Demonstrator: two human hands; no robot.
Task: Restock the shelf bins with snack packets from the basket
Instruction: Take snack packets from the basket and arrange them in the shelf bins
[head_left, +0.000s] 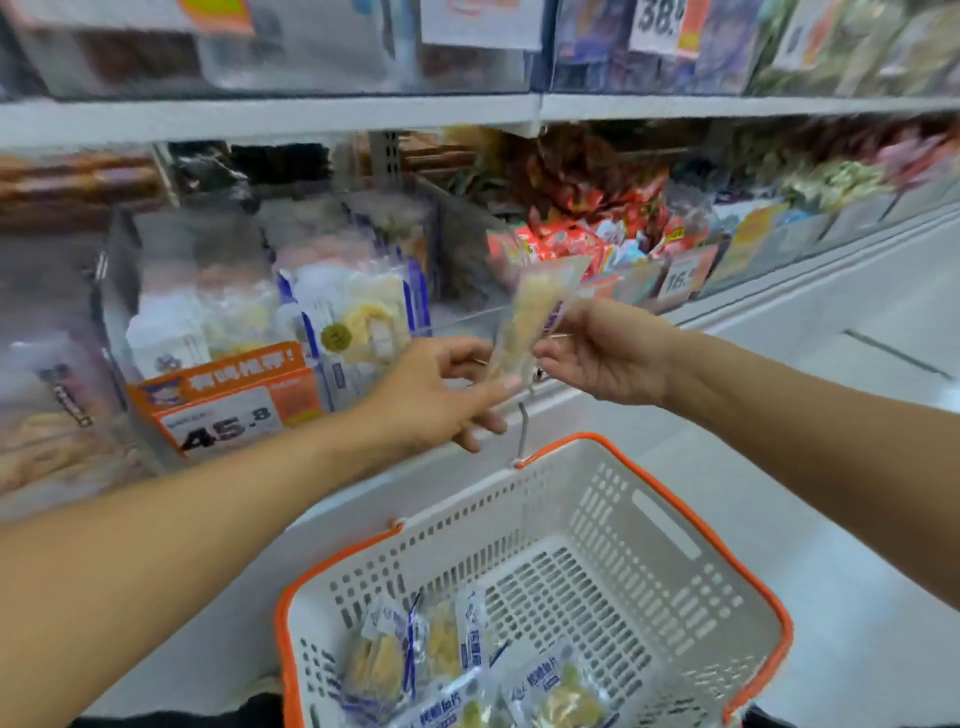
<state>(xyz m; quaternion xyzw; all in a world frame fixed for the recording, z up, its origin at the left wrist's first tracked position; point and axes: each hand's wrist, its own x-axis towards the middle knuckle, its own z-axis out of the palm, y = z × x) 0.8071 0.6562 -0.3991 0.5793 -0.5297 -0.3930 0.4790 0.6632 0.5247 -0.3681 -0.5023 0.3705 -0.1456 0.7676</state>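
**Snack packet held between both hands, just right of its bin**

The snack packet (535, 317), clear with pale yellow pieces inside, sits at mid-frame with its long axis running from lower left to upper right, top end tilted towards the shelf. The right hand (602, 353) pinches its right edge with curled fingers; the left hand (436, 395) has thumb and fingers closed on its lower end. Both hands touch it, so neither is clearly nearer, though the left one lies on the side towards the target.

That target, judging by the matching blue-and-white packs already in it, is the clear shelf bin (270, 312) at centre left, to the left of the packet and slightly deeper in. The next move probably calls for carrying the packet leftward and standing it upright behind the front wall.

An orange price card (228, 400) on the bin front reads "45.8"; its Chinese heading is too blurred to read. A smaller tag (680, 278) right of centre shows "16.", and one at the top right "38.".

In the lower frame, the white, orange-rimmed basket (623, 551) holds several more packets (467, 670), their blue Chinese lettering too blurred to read for certain.
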